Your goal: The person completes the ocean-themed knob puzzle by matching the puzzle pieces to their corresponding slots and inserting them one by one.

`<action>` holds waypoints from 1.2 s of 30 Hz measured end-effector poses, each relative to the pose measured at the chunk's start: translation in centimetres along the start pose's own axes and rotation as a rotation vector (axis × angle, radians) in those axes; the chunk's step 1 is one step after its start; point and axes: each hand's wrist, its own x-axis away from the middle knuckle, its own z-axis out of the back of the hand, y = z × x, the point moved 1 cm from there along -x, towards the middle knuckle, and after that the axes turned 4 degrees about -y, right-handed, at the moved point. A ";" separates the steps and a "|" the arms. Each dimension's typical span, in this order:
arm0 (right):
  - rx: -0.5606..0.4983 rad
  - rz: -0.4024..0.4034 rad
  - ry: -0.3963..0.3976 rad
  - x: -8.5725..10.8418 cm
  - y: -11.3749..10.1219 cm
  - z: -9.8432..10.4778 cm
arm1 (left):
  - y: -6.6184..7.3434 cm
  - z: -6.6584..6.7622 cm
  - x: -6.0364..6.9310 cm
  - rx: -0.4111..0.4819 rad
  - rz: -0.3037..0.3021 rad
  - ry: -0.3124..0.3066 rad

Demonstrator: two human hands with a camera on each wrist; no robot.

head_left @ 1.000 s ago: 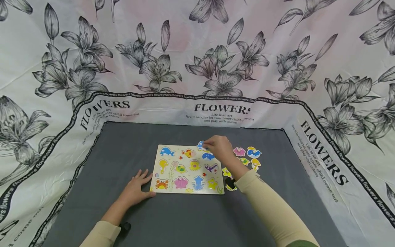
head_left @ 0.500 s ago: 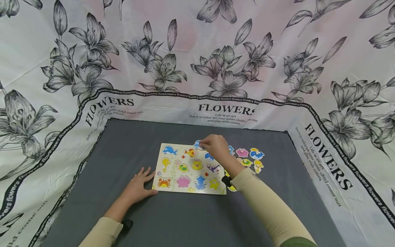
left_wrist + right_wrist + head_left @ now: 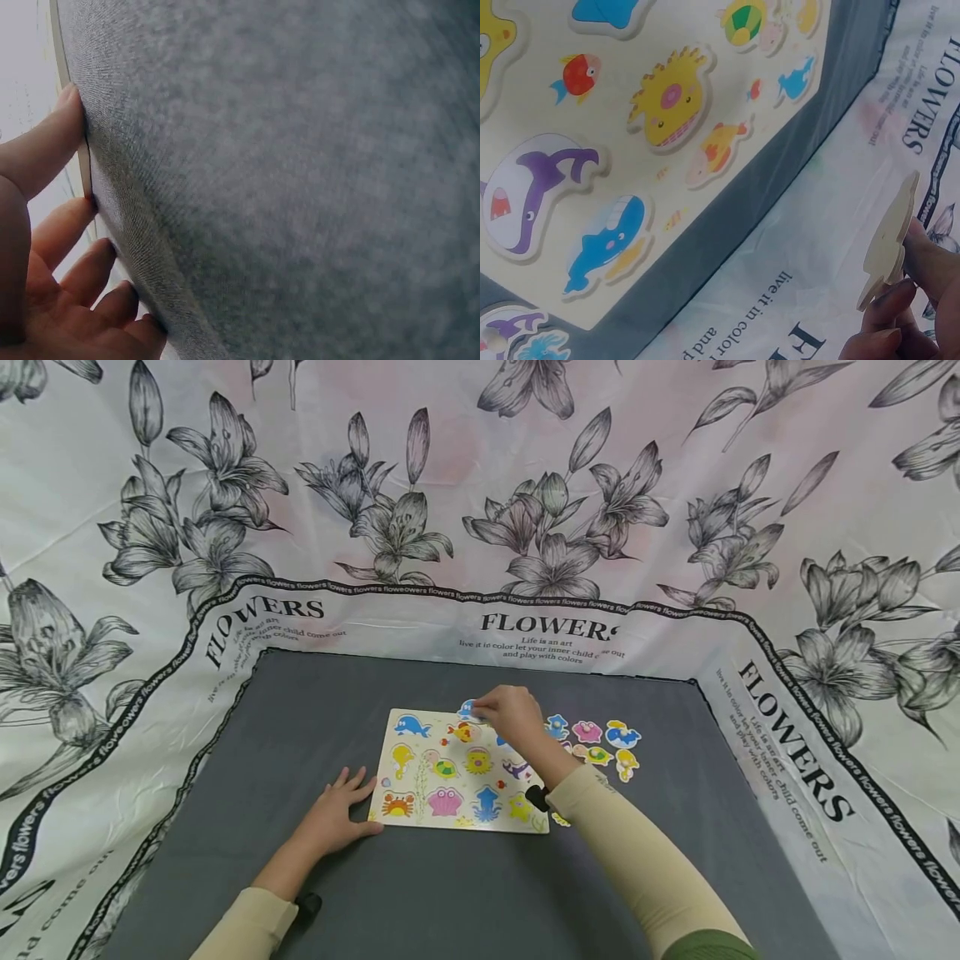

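A pale puzzle board [image 3: 427, 745] printed with sea animals lies on the grey table. My left hand [image 3: 330, 818] rests by its left edge, fingers spread; in the left wrist view the thumb and a fingertip touch the edge of the board. Above the board's far edge, my right hand [image 3: 513, 718] pinches a thin blue puzzle piece [image 3: 467, 708] between thumb and fingers. The right wrist view shows that piece [image 3: 889, 244] side-on, raised off the board, its plain back visible. Near it, the board bears an orange fish picture [image 3: 718, 156] and a blue whale [image 3: 609, 244].
Loose puzzle pieces lie right of the board: a pink shell [image 3: 587, 732], a turtle [image 3: 596, 755], a blue-and-yellow piece [image 3: 622, 735], a yellow one [image 3: 627, 765] and others partly hidden by the right arm. A flower-printed cloth [image 3: 547, 647] rises behind the table.
My right hand has moved left along the board's far edge with the blue piece, uncovering more loose pieces. The left hand keeps its place at the board; the head view shifted slightly.
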 end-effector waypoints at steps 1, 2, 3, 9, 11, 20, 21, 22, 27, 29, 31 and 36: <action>0.002 0.003 0.001 -0.1 -0.1 -0.1 | -0.1 0.0 0.0 -0.002 0.001 -0.001; 0.003 0.003 0.001 -0.1 -0.2 -0.2 | -0.1 0.0 0.0 -0.004 0.001 -0.001; 0.005 0.002 0.002 -0.2 -0.2 -0.3 | -0.2 0.0 0.0 -0.004 0.001 -0.002; 0.013 -0.014 -0.009 -0.7 -0.6 -0.8 | -0.2 -0.3 -0.1 -0.003 0.008 -0.001; 0.005 -0.015 -0.016 -0.8 -0.7 -1.0 | -0.2 -0.4 -0.1 -0.006 0.011 0.000; -0.008 -0.014 -0.033 -1.7 -1.2 -1.8 | -0.2 -0.3 0.0 0.008 0.017 -0.006; -0.009 -0.016 -0.035 -1.7 -1.2 -1.9 | -0.2 -0.2 0.0 0.007 0.018 -0.007; -0.014 -0.016 -0.037 -1.8 -1.3 -2.0 | -0.2 -0.2 0.0 0.007 0.019 -0.008; -0.031 -0.019 -0.036 -2.2 -1.4 -2.4 | -0.1 0.0 0.0 0.009 0.028 -0.009; -0.037 -0.027 -0.039 -2.4 -1.4 -2.6 | 0.0 0.0 0.0 0.010 0.029 -0.009; -0.042 -0.035 -0.042 -2.5 -1.3 -2.8 | 0.0 -0.1 0.0 0.010 0.030 -0.009; -0.058 -0.029 -0.057 -2.7 -1.4 -3.3 | -0.1 -0.3 0.0 0.004 0.039 -0.008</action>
